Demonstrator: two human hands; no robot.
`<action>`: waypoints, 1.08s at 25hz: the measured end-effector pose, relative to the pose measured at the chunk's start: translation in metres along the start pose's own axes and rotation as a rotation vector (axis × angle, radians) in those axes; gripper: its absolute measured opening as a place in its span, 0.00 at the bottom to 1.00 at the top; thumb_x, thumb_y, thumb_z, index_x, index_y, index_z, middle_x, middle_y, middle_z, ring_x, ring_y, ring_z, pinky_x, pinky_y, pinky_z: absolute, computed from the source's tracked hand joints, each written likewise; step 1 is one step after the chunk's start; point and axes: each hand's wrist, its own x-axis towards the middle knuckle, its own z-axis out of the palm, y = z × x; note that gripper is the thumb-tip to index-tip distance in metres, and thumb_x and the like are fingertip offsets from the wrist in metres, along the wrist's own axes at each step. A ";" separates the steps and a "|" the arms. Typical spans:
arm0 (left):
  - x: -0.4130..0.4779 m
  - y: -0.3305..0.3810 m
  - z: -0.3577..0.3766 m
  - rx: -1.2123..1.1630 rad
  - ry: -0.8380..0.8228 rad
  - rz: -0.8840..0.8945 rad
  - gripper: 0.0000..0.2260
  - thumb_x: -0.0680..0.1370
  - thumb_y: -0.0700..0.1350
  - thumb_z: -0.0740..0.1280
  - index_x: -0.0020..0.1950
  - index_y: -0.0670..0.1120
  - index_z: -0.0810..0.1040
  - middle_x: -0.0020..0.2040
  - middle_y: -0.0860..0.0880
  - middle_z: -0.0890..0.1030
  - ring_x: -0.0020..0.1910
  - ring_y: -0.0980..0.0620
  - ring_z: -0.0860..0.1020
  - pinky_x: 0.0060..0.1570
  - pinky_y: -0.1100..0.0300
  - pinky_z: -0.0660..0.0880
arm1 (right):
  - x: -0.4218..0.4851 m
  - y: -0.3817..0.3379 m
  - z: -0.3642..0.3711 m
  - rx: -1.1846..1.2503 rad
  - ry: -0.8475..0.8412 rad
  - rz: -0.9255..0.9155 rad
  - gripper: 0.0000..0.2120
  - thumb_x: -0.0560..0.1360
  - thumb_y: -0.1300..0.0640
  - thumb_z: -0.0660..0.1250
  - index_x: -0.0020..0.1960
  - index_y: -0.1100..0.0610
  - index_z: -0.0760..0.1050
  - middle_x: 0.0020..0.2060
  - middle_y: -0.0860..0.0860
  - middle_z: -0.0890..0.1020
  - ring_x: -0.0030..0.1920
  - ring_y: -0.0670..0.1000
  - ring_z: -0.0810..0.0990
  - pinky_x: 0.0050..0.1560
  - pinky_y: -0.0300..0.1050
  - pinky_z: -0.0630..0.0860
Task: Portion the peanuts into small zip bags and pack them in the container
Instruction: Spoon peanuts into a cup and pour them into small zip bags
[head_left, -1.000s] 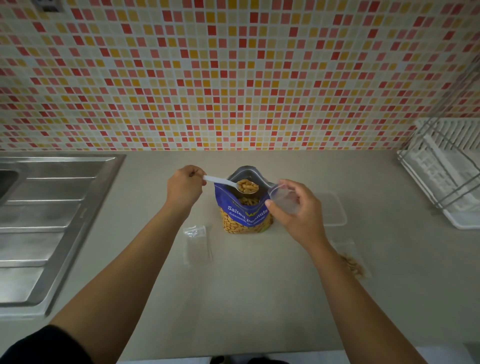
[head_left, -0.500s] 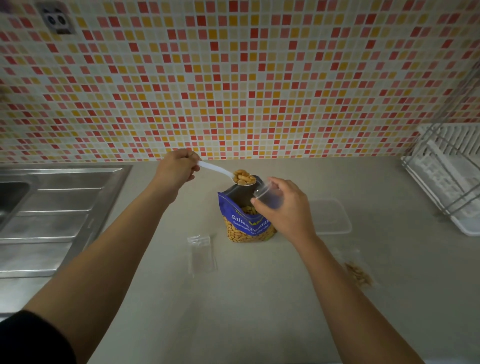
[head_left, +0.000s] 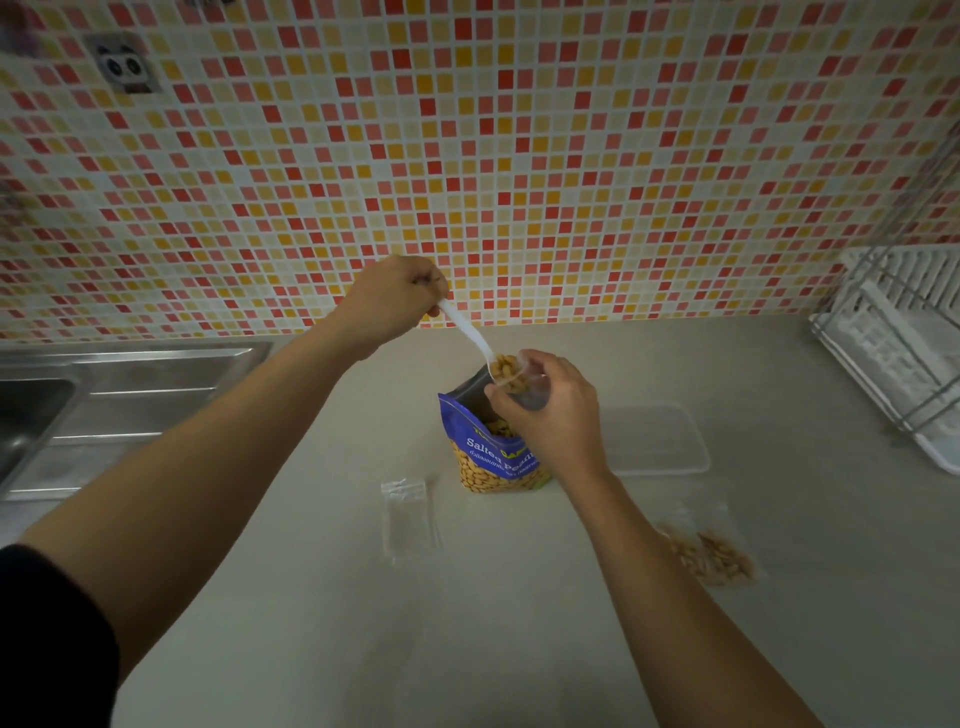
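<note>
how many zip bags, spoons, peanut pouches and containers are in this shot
small zip bags: 3 (empty zip bag, filled zip bag, held zip bag in the right hand)
spoon: 1
peanut pouch: 1
container: 1
total: 6

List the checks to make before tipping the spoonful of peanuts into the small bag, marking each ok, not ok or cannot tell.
1. Spoon loaded with peanuts, gripped by the left hand: ok.
2. Small zip bag pinched by the right hand, mouth at the spoon's bowl: ok.
3. Peanut pouch upright beneath both, to catch spills: ok.
4. Spare zip bag lying on the counter: ok.
5. Filled zip bag sealed: cannot tell.
6. Container lid off: cannot tell.
</note>
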 end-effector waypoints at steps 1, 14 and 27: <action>-0.001 0.006 -0.001 0.070 -0.020 0.071 0.08 0.80 0.43 0.60 0.49 0.43 0.79 0.42 0.47 0.79 0.39 0.52 0.75 0.38 0.65 0.71 | 0.001 0.000 0.001 0.009 -0.003 0.013 0.25 0.67 0.46 0.74 0.60 0.54 0.75 0.51 0.48 0.79 0.47 0.43 0.75 0.46 0.32 0.69; -0.017 -0.011 0.039 0.524 -0.085 0.188 0.10 0.79 0.41 0.60 0.54 0.41 0.78 0.49 0.43 0.82 0.42 0.50 0.75 0.43 0.61 0.68 | -0.006 0.018 -0.014 0.397 0.074 0.286 0.20 0.69 0.48 0.72 0.59 0.52 0.76 0.49 0.45 0.81 0.48 0.39 0.79 0.47 0.32 0.76; -0.011 -0.028 0.103 0.505 -0.172 -0.103 0.13 0.79 0.48 0.58 0.56 0.46 0.79 0.46 0.47 0.81 0.40 0.50 0.76 0.34 0.61 0.69 | -0.008 0.029 -0.014 0.476 -0.002 0.298 0.16 0.69 0.49 0.73 0.54 0.53 0.77 0.46 0.44 0.83 0.49 0.42 0.81 0.50 0.35 0.76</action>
